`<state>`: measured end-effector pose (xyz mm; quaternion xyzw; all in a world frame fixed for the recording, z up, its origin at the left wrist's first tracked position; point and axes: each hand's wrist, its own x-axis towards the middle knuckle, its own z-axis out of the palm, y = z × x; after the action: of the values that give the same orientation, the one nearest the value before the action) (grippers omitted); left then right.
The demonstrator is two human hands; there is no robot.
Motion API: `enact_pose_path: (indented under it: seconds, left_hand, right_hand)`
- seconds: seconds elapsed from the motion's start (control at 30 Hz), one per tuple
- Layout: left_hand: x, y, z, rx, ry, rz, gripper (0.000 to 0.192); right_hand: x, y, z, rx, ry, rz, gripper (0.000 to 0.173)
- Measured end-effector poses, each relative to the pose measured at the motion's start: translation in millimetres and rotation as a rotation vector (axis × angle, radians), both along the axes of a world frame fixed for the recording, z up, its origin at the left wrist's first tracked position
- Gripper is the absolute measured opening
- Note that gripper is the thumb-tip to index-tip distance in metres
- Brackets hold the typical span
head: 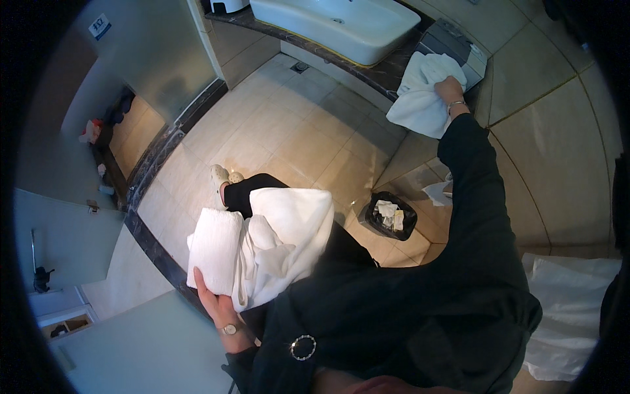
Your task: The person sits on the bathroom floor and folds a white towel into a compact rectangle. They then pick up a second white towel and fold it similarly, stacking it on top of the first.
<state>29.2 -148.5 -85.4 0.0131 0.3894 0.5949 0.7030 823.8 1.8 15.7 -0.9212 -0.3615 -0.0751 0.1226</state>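
In my left hand (pixel 216 300) is a thick folded white towel (pixel 216 251), held from below with the thumb on its near face. Beside it a loose white towel (pixel 295 221) drapes over my front and leg. My right hand (pixel 450 91) is stretched out to the counter's right end, its fingers closed on a bunched white cloth (pixel 423 108), likely a towel. That cloth hangs over the edge of the dark stone counter (pixel 364 74), against a grey and white box (pixel 457 44).
A white washbasin (pixel 339 24) sits on the counter. Below stands a bin with a black liner (pixel 393 216), holding waste paper. Toilet paper (pixel 438 193) hangs by the wall. Frosted glass panels (pixel 162 49) and a dark stone sill (pixel 157 147) lie to the left. White fabric (pixel 566 315) hangs at right.
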Motion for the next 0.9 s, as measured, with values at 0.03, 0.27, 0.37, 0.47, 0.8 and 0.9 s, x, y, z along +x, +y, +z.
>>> enact_pose_path:
  seconds: [0.03, 0.27, 0.37, 0.47, 0.8, 0.9]
  left_hand:
    - [0, 0, -1, 0.010, -0.002, 0.000, 0.056]
    - [-1, -2, -7, 0.013, 0.009, 0.031, 0.059]
    - [-2, -4, -12, -0.035, 0.055, 0.059, 0.062]
    - [-4, -8, -16, -0.012, 0.040, 0.089, 0.064]
    - [-30, -10, -7, 0.024, -0.031, 0.306, 0.058]
    - [-49, -17, 11, 0.153, -0.094, 0.309, 0.059]
  right_hand:
    - [0, -1, 0, 0.023, 0.016, -0.040, 0.036]
    - [-4, -26, -18, -0.079, -0.128, 0.004, 0.039]
    - [6, -35, -10, 0.046, -0.033, -0.056, 0.041]
    - [6, -34, 15, 0.322, -0.036, -0.177, 0.045]
    - [-210, -50, 80, 0.782, 0.143, 0.600, 0.043]
    - [-303, -68, 57, 0.648, 0.643, 0.787, 0.035]
